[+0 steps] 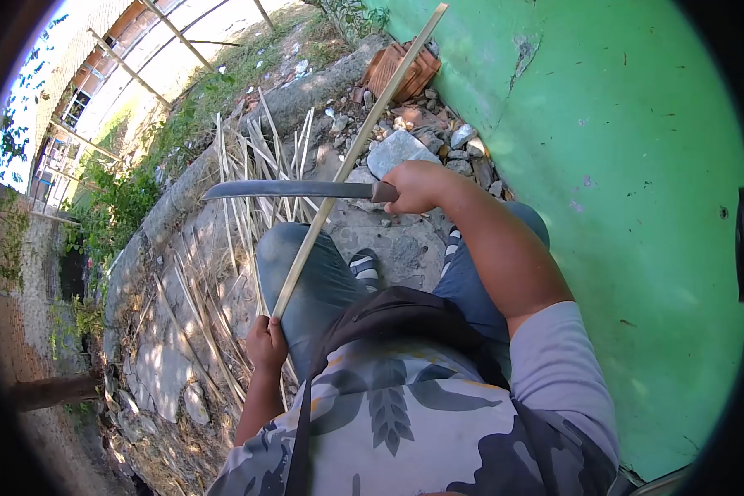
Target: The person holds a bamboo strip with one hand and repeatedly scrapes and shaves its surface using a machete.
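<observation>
My right hand (415,187) is closed around the brown handle of a machete (289,189), whose long dark blade points left. The blade crosses a long pale bamboo strip (357,149); I cannot tell whether they touch. Near its lower end the strip is gripped by my left hand (266,342), beside my left knee. From there it slants up and right, past the rubble. Many thin split bamboo strips (248,190) lie in a loose pile on the ground beyond my left knee.
A green wall (603,165) runs along my right side. Stones and rubble (401,153) lie ahead, with stacked orange tiles (401,73) behind them. A low concrete ledge (169,207) curves along the left, bordered by plants (112,215). More strips (202,322) lie on the left ground.
</observation>
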`<act>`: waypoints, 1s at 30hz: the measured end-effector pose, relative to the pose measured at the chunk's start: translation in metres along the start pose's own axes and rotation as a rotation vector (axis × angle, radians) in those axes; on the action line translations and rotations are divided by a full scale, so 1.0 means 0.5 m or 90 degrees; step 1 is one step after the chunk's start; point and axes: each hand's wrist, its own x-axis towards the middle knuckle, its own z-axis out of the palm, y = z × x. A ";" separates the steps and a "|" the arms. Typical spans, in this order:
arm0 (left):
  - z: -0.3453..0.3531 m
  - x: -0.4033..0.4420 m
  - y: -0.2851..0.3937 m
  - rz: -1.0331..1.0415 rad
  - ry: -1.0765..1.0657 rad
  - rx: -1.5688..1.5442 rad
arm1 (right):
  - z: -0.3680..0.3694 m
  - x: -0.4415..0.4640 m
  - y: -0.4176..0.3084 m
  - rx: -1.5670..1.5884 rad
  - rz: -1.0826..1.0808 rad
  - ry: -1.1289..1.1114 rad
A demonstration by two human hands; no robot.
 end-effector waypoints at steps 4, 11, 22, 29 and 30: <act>-0.001 0.004 0.004 -0.002 -0.007 -0.005 | -0.020 -0.008 0.005 -0.031 -0.008 0.020; 0.000 0.004 0.006 -0.012 -0.010 0.004 | -0.023 -0.004 0.055 0.049 -0.007 0.048; -0.016 -0.002 0.013 -0.023 -0.033 0.012 | 0.015 -0.010 -0.011 -0.030 0.021 0.044; 0.002 -0.005 -0.002 -0.028 -0.010 -0.005 | 0.003 0.030 0.041 -0.006 -0.026 0.045; 0.001 -0.004 -0.002 -0.030 -0.010 -0.006 | 0.000 0.031 0.057 0.028 0.004 0.065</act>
